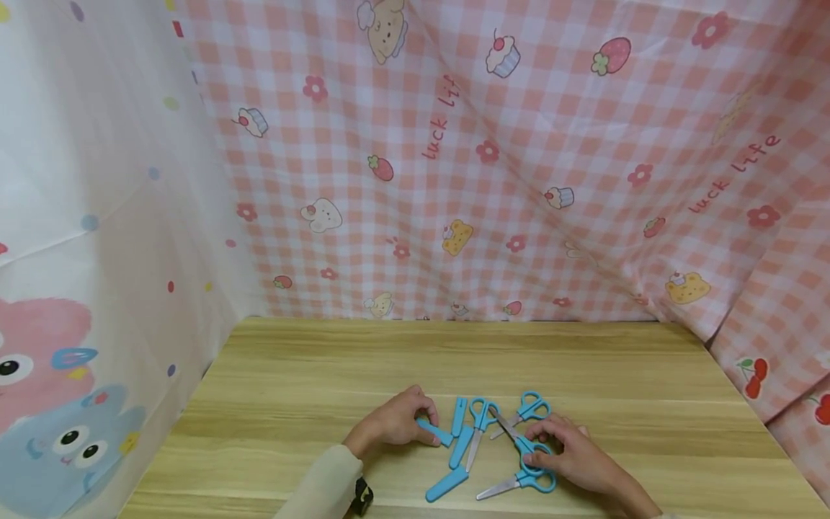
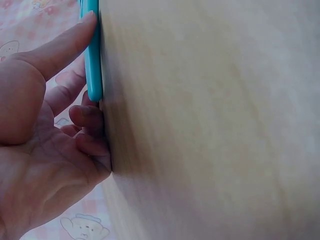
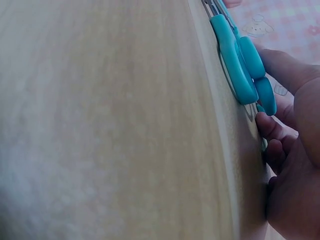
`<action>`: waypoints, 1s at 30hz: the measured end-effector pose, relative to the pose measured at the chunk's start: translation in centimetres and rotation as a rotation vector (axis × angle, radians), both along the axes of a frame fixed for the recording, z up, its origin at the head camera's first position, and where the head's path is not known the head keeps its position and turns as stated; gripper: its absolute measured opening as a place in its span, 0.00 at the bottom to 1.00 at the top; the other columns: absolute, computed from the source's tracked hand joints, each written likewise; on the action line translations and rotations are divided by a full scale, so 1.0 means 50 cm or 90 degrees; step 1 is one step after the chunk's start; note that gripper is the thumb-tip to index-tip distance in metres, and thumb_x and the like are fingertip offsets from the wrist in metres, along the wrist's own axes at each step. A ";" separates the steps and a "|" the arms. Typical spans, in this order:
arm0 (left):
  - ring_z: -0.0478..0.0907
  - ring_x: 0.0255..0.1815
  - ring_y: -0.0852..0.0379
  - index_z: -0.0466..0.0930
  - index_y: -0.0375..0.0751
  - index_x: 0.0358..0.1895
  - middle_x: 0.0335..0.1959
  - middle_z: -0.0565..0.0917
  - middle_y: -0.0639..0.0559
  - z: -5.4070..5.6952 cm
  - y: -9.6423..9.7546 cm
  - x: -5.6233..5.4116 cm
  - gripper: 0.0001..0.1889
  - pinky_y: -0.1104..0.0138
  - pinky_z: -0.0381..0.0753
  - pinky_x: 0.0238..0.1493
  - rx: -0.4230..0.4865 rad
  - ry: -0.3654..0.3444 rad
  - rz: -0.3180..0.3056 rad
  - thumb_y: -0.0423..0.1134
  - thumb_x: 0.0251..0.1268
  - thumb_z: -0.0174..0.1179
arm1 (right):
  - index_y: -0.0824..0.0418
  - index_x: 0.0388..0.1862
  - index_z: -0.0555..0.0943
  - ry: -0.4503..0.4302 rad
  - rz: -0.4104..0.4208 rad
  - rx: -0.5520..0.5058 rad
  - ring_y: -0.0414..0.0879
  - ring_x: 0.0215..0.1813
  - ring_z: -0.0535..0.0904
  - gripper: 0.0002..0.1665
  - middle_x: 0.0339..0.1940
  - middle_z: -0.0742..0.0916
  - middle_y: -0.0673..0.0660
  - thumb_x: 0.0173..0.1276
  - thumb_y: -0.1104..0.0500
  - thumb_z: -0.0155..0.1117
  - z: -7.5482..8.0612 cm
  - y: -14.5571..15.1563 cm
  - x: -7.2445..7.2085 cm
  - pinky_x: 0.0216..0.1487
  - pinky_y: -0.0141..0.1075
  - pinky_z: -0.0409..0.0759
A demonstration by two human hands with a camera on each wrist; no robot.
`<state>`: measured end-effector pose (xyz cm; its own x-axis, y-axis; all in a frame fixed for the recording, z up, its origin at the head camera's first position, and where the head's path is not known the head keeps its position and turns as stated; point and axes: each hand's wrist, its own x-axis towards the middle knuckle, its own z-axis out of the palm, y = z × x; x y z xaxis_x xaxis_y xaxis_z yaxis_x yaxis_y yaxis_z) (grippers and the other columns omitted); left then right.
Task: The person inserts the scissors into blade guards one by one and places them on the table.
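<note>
On the left of the pile, my left hand (image 1: 400, 419) pinches a light-blue scissors cap (image 1: 436, 432) near the tabletop; the left wrist view shows the thumb against the cap (image 2: 93, 62). My right hand (image 1: 577, 453) grips the blue handles of a pair of scissors (image 1: 522, 445), whose bare blades point up and to the left. Below it lies another pair of scissors (image 1: 499, 489), blades to the left. Two more pairs of scissors lie beyond, one upright in view (image 1: 476, 436) and one at the back (image 1: 533, 406). Blue handles (image 3: 232, 62) show beside the right fingers.
Three more blue caps lie between the hands: a back cap (image 1: 459, 416), a middle cap (image 1: 460, 448) and a front cap (image 1: 446, 484). The wooden table (image 1: 292, 382) meets a pink checked cloth (image 1: 415, 274) behind and a white printed cloth (image 1: 130, 238) at left.
</note>
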<state>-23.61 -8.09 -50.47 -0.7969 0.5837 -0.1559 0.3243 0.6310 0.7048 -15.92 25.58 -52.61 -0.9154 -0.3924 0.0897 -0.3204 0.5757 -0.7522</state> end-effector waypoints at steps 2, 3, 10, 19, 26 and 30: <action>0.67 0.38 0.60 0.81 0.51 0.31 0.36 0.70 0.54 0.001 -0.001 0.001 0.10 0.68 0.68 0.45 -0.001 -0.002 0.000 0.42 0.53 0.76 | 0.46 0.44 0.81 -0.004 0.002 0.000 0.37 0.45 0.70 0.12 0.40 0.79 0.43 0.65 0.45 0.69 0.000 0.001 -0.002 0.45 0.36 0.56; 0.67 0.38 0.60 0.81 0.51 0.30 0.36 0.70 0.54 0.002 -0.001 0.001 0.10 0.68 0.68 0.45 0.000 -0.002 -0.001 0.41 0.53 0.76 | 0.46 0.44 0.81 -0.007 0.004 0.001 0.37 0.45 0.70 0.12 0.40 0.79 0.43 0.65 0.45 0.69 0.000 0.002 -0.002 0.46 0.36 0.57; 0.67 0.38 0.59 0.80 0.50 0.31 0.36 0.70 0.53 0.002 -0.004 -0.001 0.09 0.68 0.67 0.45 0.015 0.001 -0.019 0.38 0.55 0.74 | 0.47 0.43 0.80 -0.045 -0.013 -0.003 0.38 0.45 0.68 0.09 0.41 0.78 0.45 0.68 0.47 0.67 0.000 0.004 -0.008 0.46 0.37 0.54; 0.67 0.38 0.58 0.82 0.51 0.32 0.36 0.71 0.53 -0.006 -0.008 -0.004 0.06 0.68 0.67 0.43 0.036 0.007 -0.029 0.40 0.60 0.71 | 0.50 0.44 0.79 -0.054 -0.045 -0.011 0.39 0.45 0.70 0.08 0.41 0.80 0.46 0.70 0.50 0.64 0.004 0.000 -0.008 0.46 0.41 0.55; 0.67 0.37 0.58 0.82 0.47 0.32 0.36 0.73 0.52 -0.006 -0.008 -0.008 0.05 0.68 0.65 0.41 0.049 0.008 -0.023 0.39 0.60 0.70 | 0.48 0.44 0.77 -0.072 -0.078 0.005 0.41 0.47 0.70 0.07 0.40 0.80 0.45 0.73 0.49 0.60 0.006 -0.003 -0.007 0.48 0.44 0.55; 0.67 0.36 0.58 0.82 0.47 0.31 0.35 0.74 0.52 -0.004 -0.008 -0.009 0.05 0.68 0.65 0.40 0.051 0.009 -0.022 0.38 0.60 0.70 | 0.51 0.47 0.76 -0.097 -0.080 -0.006 0.42 0.45 0.69 0.09 0.41 0.79 0.48 0.75 0.49 0.58 0.008 -0.001 -0.007 0.46 0.40 0.58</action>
